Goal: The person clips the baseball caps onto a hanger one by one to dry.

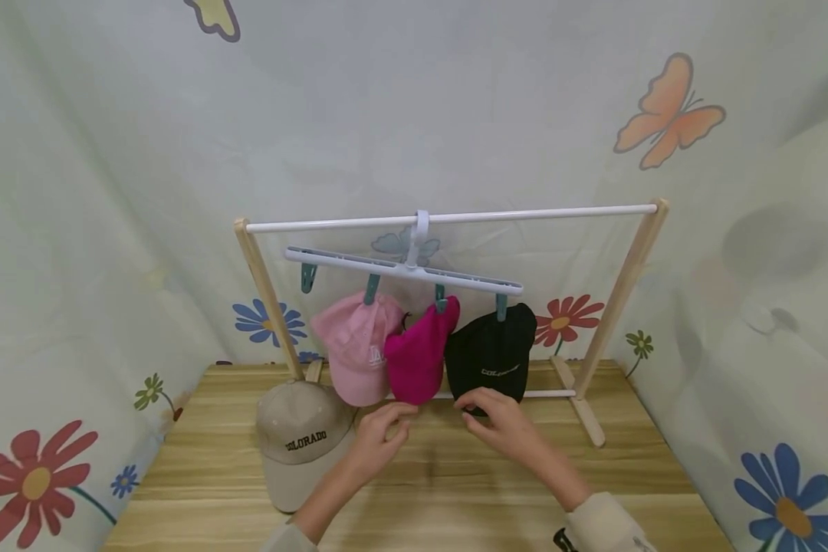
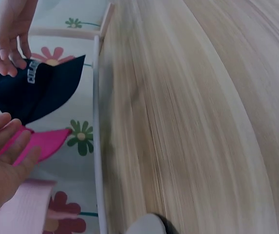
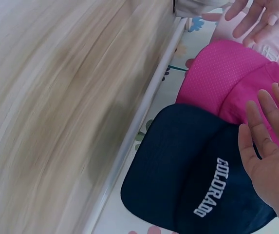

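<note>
A pink cap (image 1: 359, 353), a magenta cap (image 1: 419, 354) and a black cap (image 1: 491, 356) with lettering hang by teal clips from a white hanger (image 1: 414, 270). My left hand (image 1: 381, 435) is just below and in front of the magenta cap, its fingers loosely bent with nothing in them. Close in front of the black cap's lower part, my right hand (image 1: 500, 423) shows spread, relaxed fingers in the right wrist view, where it overlaps the black and magenta caps. A beige cap (image 1: 293, 422) reading COLORADO rests on the wooden table left of my left hand.
The hanger hooks over a white rail (image 1: 538, 215) of a stand with wooden legs (image 1: 621, 299). A lower white bar (image 1: 552, 393) runs behind the caps near the table (image 1: 441, 498). At the hanger's left end, a teal clip (image 1: 307, 277) holds no cap. Flower-printed cloth surrounds the table.
</note>
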Action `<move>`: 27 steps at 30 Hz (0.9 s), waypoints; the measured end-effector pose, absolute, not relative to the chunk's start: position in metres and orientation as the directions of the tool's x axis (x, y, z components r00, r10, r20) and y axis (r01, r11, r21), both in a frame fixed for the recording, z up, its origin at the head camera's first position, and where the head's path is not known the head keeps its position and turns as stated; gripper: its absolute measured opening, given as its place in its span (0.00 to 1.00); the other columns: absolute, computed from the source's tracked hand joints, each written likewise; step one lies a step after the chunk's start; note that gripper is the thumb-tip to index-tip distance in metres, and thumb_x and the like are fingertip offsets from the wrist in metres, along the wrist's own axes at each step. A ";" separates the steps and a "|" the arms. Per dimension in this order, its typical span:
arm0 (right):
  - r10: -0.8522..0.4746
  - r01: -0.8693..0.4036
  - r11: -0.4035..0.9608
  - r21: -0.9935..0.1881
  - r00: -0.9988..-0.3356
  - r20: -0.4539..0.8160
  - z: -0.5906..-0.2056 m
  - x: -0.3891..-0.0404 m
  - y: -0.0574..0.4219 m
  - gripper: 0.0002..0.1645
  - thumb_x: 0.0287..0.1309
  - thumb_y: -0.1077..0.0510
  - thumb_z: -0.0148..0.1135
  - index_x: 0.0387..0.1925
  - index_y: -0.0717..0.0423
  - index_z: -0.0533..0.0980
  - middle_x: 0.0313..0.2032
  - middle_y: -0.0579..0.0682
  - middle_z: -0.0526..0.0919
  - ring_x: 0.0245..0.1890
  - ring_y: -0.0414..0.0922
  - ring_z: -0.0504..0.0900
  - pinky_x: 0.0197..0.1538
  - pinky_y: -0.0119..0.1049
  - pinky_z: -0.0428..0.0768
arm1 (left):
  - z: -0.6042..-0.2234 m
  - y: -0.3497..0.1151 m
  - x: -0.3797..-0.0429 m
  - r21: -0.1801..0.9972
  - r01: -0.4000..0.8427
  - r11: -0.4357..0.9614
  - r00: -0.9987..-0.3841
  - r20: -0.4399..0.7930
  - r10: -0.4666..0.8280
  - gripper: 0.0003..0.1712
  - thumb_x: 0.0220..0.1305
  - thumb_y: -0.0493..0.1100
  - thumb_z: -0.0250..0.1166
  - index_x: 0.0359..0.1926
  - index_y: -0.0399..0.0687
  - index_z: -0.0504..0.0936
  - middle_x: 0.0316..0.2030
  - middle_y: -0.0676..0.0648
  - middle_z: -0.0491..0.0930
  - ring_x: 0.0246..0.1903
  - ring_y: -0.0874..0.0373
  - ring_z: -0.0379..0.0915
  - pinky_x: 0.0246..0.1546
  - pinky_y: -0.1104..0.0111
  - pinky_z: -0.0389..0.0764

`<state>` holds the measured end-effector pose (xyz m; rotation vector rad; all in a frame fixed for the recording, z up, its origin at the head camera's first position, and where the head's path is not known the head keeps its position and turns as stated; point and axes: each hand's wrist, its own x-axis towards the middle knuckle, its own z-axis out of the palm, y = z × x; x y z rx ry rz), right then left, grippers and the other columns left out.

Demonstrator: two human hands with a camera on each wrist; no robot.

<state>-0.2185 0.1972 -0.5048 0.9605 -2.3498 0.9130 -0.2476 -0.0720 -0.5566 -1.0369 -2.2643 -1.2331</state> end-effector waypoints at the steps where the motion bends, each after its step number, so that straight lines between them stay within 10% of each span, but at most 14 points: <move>1: -0.441 -0.733 0.541 -0.411 -0.664 0.604 -0.505 -0.219 0.196 0.13 0.59 0.69 0.69 0.44 0.54 0.82 0.43 0.50 0.86 0.42 0.47 0.85 0.44 0.46 0.85 | -0.557 -0.074 -0.248 0.563 0.749 0.349 -0.662 0.617 0.425 0.14 0.65 0.31 0.66 0.51 0.41 0.85 0.49 0.47 0.86 0.48 0.54 0.83 0.48 0.61 0.84; 27: -0.446 -0.669 0.539 -0.512 -0.742 0.500 -0.508 -0.230 0.150 0.09 0.65 0.62 0.66 0.47 0.51 0.82 0.43 0.45 0.86 0.42 0.40 0.84 0.48 0.38 0.83 | -0.557 -0.131 -0.244 0.618 0.612 0.493 -0.790 0.497 0.358 0.16 0.66 0.32 0.66 0.53 0.48 0.85 0.52 0.50 0.85 0.52 0.53 0.81 0.53 0.57 0.82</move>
